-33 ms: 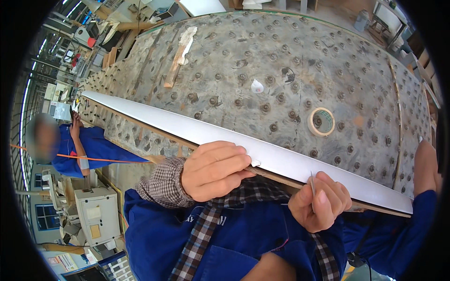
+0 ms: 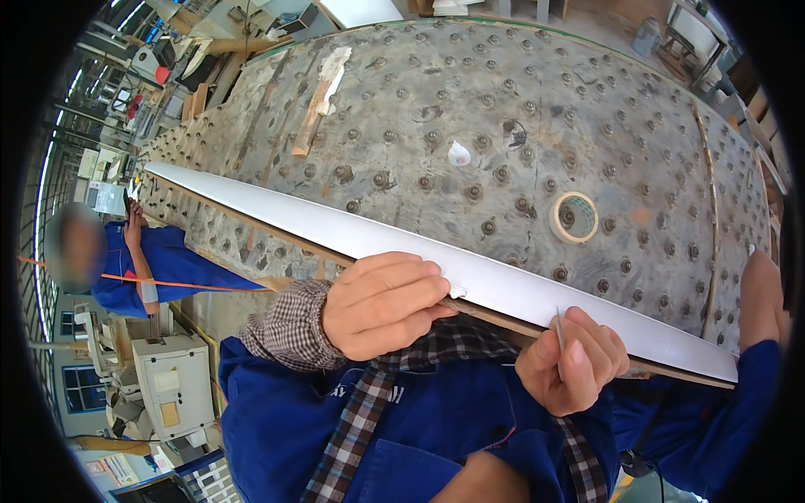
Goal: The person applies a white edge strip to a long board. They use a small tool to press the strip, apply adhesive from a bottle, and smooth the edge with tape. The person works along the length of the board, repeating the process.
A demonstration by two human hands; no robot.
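Slantwise, white panel (image 2: 520, 290): long and narrow, running from far left to near right over the near part of the bench (image 2: 461, 92), with a brown edge (image 2: 495, 317) along its near side.
Left hand (image 2: 384, 308): at the panel's near edge around mid-length, fingers bunched; whether it grips the panel or the lump, I cannot tell.
White lump (image 2: 457, 292): small, at the left hand's fingertips, by the panel's near edge.
Right hand (image 2: 577, 362): at the panel's near edge, toward its right end, pinching a thin flat piece (image 2: 559, 329) upright between thumb and fingers.
Tape roll (image 2: 558, 220): beyond the panel, lying flat.
White cup-like piece (image 2: 459, 154): beyond the panel, left of the tape roll.
Wooden strip (image 2: 307, 136): beyond the panel's left half, partly covered in white.
Co-worker (image 2: 172, 260): near the panel's left end, in blue.
Another person's sleeve (image 2: 748, 402): blue, by the panel's right end.
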